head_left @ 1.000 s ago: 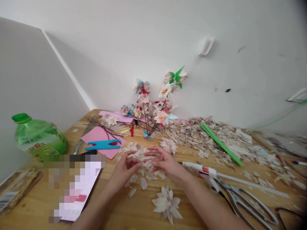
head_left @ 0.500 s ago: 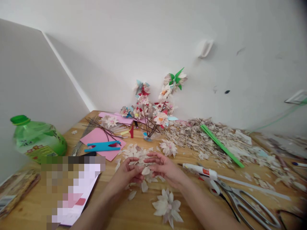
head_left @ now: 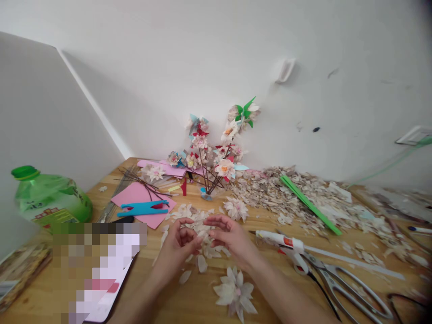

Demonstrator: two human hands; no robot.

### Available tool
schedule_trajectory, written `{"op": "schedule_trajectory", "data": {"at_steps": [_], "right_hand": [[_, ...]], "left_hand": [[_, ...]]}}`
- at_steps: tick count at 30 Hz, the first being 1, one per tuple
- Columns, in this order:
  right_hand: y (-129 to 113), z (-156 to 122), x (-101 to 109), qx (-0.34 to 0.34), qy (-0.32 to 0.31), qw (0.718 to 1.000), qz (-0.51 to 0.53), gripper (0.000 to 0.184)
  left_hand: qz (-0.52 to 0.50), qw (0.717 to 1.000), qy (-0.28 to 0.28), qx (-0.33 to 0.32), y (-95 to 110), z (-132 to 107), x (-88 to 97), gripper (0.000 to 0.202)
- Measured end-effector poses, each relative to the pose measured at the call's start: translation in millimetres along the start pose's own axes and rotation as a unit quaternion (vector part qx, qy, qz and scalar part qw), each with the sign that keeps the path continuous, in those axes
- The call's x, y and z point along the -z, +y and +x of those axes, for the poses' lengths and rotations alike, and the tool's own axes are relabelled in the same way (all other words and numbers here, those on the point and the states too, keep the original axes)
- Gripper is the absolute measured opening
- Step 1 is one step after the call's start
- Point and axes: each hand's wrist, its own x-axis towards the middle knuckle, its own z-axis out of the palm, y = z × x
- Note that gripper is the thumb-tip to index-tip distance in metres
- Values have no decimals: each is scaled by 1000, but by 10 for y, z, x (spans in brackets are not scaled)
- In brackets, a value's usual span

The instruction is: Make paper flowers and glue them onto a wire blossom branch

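My left hand (head_left: 182,243) is curled, with its thumb and fingers closed at a pale petal (head_left: 203,234). Facing it, my right hand (head_left: 229,234) has bent fingers, and its thumb and fingertips meet the same petal from the other side. The fingertips partly hide the petal. Loose whitish petals (head_left: 201,264) lie under and around both hands. A finished-looking pale flower (head_left: 235,292) rests on the table just in front of my right forearm. Another pale flower (head_left: 236,209) lies behind my right hand.
Right of my hands are a white glue gun (head_left: 280,241) and large scissors (head_left: 351,281). Behind them, a green strip (head_left: 310,204) crosses heaped petals (head_left: 266,193). Flowers on stems (head_left: 226,168) stand at the wall. Left are pink paper (head_left: 135,194), a phone (head_left: 108,292) and a green bottle (head_left: 54,198).
The view has shifted slightly. My left thumb has moved a little up and toward the right hand's fingertips, and the petal between them shows less. Objects on the table stay in place.
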Motion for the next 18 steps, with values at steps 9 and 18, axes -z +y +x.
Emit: {"op": "schedule_trajectory", "data": {"at_steps": [9, 18], "right_hand": [[27, -46, 3, -27, -31, 999, 2, 41], [40, -89, -3, 17, -14, 1000, -1, 39]], "left_hand": [[-102, 986, -71, 110, 96, -59, 17, 49], [-73, 990, -55, 111, 40, -34, 40, 48]]}}
